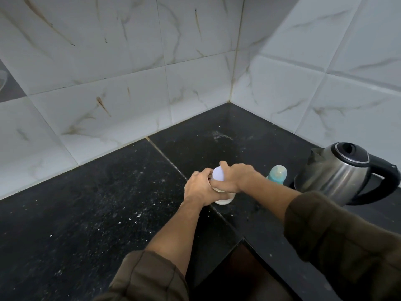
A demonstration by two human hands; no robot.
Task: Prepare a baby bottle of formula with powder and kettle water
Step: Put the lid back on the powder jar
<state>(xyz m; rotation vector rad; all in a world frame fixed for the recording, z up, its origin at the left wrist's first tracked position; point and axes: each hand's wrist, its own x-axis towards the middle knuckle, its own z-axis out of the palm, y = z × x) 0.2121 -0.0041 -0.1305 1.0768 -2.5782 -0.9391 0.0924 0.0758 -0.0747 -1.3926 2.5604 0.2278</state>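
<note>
A white powder container point(225, 199) with a pale round lid point(218, 173) stands on the black counter point(108, 203), near its inner corner. My left hand point(198, 187) wraps its body from the left. My right hand point(235, 178) grips around the lid from the right. Most of the container is hidden by both hands. Just to the right stands a baby bottle point(277, 173) with a teal collar and clear cap, upright and untouched. A steel electric kettle point(338, 172) with a black lid and handle sits at the far right.
White marble-look tiled walls point(130, 83) enclose the counter at the back and right, meeting in a corner. The counter's front edge makes an inner step near the bottom middle. A seam runs diagonally across the stone.
</note>
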